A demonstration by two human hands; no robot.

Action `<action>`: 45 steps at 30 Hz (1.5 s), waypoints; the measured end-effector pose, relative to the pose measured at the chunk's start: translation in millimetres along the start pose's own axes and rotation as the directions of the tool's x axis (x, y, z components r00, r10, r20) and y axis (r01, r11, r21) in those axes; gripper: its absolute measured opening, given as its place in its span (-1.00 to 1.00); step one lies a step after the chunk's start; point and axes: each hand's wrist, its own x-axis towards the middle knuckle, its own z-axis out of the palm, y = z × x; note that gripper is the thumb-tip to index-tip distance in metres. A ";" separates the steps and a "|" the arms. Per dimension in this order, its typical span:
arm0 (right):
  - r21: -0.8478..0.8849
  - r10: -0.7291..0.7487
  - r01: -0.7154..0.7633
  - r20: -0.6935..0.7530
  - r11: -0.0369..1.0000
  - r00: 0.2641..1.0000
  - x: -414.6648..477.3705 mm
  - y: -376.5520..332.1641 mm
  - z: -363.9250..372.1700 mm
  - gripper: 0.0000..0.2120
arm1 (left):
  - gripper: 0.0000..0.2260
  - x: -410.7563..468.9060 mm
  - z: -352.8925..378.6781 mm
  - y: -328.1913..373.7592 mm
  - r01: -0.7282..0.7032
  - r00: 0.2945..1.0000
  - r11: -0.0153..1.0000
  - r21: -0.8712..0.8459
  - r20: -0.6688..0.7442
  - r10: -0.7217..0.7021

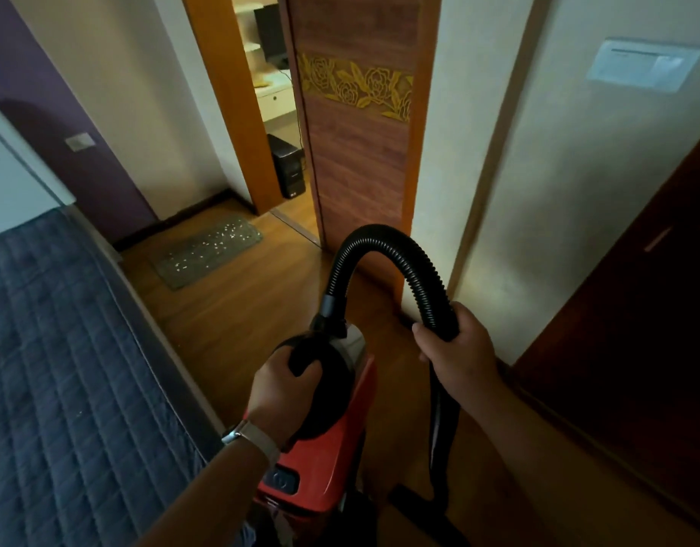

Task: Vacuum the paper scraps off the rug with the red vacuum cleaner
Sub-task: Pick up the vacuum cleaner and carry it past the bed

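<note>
Left hand (285,384) is wrapped round the black handle (321,373) on top of the red vacuum cleaner (332,440), I'd guess carrying the body so it doesn't drag. Right hand (455,349) is clamped on the hose (384,246) just after it loops up out of the body, probably to keep the floor nozzle (415,503) hanging below that grip under control. The rug (175,274) with the paper scraps (222,242) is well ahead of both hands, off to the left by the door (360,152), past the bed (56,369). Looks like no vacuuming done yet.
</note>
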 end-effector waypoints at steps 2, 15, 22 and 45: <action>-0.026 0.001 -0.001 0.012 1.000 1.000 33.6 -0.3 11.6 -0.84 | -0.79 33.9 10.6 -1.7 0.025 1.000 1.000 -0.008 0.015 -0.025; -0.157 -0.042 0.035 -0.041 0.987 0.998 278.5 -47.6 94.5 -0.87 | -0.78 276.9 6.7 30.2 0.078 0.994 0.995 -0.070 0.077 -0.072; -0.101 -0.058 0.064 0.063 0.993 0.996 375.7 -73.9 149.6 -0.87 | -0.86 360.7 -23.8 32.2 0.126 0.991 0.990 -0.064 -0.043 -0.129; 0.061 -0.335 0.352 0.492 0.934 0.804 719.6 -115.1 359.6 -0.87 | -0.93 608.7 -64.7 59.6 0.390 0.774 0.914 -0.108 -0.500 -0.389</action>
